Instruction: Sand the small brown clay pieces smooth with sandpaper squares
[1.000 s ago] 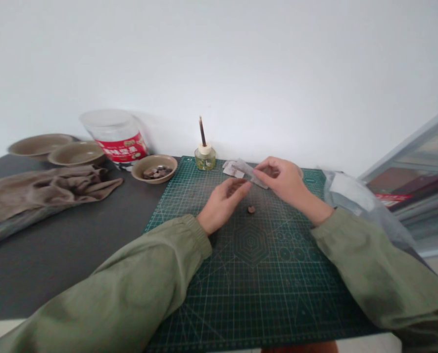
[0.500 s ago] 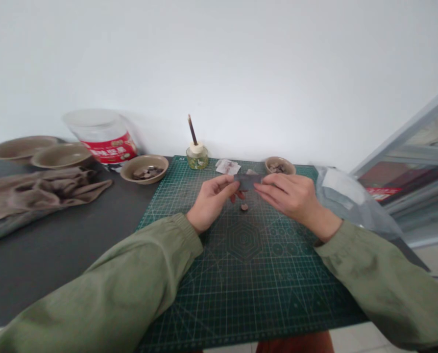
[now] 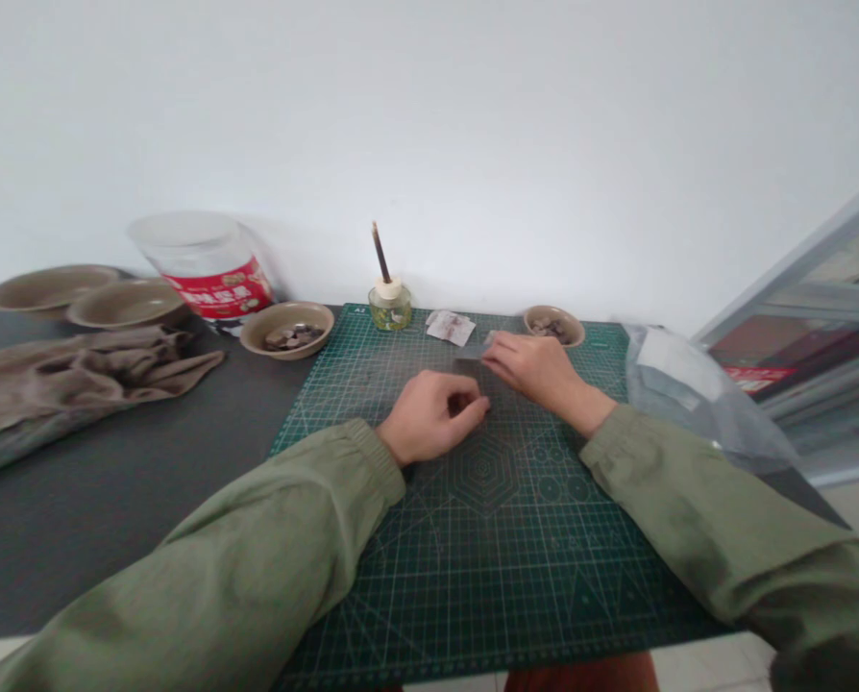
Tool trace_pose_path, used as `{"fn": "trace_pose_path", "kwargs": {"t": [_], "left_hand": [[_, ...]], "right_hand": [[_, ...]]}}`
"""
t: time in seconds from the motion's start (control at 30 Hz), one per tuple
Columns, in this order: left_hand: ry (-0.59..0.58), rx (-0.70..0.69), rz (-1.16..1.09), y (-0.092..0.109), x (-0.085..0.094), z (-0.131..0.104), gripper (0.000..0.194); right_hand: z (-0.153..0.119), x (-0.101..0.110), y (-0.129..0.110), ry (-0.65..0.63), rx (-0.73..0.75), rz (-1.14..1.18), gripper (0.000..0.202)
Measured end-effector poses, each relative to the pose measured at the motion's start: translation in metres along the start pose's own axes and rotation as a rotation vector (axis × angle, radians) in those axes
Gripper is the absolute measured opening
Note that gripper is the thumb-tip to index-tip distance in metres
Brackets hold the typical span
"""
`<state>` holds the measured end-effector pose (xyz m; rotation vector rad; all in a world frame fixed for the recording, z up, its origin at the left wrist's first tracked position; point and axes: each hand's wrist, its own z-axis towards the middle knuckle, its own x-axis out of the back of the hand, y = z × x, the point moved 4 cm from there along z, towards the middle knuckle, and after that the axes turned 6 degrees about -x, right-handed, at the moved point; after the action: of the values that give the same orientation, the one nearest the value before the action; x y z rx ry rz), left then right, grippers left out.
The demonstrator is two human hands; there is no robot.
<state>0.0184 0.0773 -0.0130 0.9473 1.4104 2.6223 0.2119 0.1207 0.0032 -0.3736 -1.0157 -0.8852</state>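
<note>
My right hand (image 3: 530, 373) is closed in a pinch on a thin dark grey sheet (image 3: 467, 364), holding it just above the mat. Something pale shows at its fingertips, too blurred to name. Nearer to me, my left hand (image 3: 433, 415) rests low over the green cutting mat (image 3: 401, 596), thumb and fingers pinched together. Its fingertips cover the spot of a small brown piece, which is mostly hidden; they appear closed on it. White paper pieces (image 3: 451, 328) with brownish smudges lie behind the hands.
A small bowl (image 3: 579, 333) of brown pieces sits behind my right hand; another such bowl (image 3: 248, 338) stands left of the mat. Farther left are a plastic tub (image 3: 213, 288), two bowls and a brown cloth (image 3: 61, 384). A glass bottle (image 3: 390, 312) and a plastic bag (image 3: 696, 394) flank the mat.
My left hand has let go of the grey sheet and come down toward me, over the small brown piece. My right hand has moved left, keeping the sheet.
</note>
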Motion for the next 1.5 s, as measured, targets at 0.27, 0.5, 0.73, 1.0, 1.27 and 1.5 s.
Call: {"fn": "trace_pose_path", "kwargs": {"t": [0.27,0.5,0.73,1.0,1.27,1.5], "left_hand": [[-0.017,-0.02,0.11,-0.002,-0.004,0.0,0.032],[-0.005,-0.017,0.132,0.001,-0.004,-0.001,0.032],[0.018,-0.006,0.092,0.002,-0.004,-0.002,0.029],[0.26,0.068,-0.131,-0.006,0.005,0.002,0.027],[0.457,0.123,-0.406,-0.025,0.011,0.009,0.057],[0.423,0.133,-0.409,-0.027,0.008,0.007,0.033]], "right_hand": [[0.03,-0.024,-0.011,-0.181,-0.074,0.112,0.029],[0.065,-0.043,0.026,-0.157,-0.659,0.133,0.043],[0.085,-0.068,0.042,-0.23,-0.758,0.275,0.043],[0.073,-0.008,0.021,0.06,-0.414,0.291,0.029],[0.008,0.048,-0.009,0.138,0.087,0.144,0.019],[0.0,0.049,-0.005,0.11,0.132,0.068,0.022]]}}
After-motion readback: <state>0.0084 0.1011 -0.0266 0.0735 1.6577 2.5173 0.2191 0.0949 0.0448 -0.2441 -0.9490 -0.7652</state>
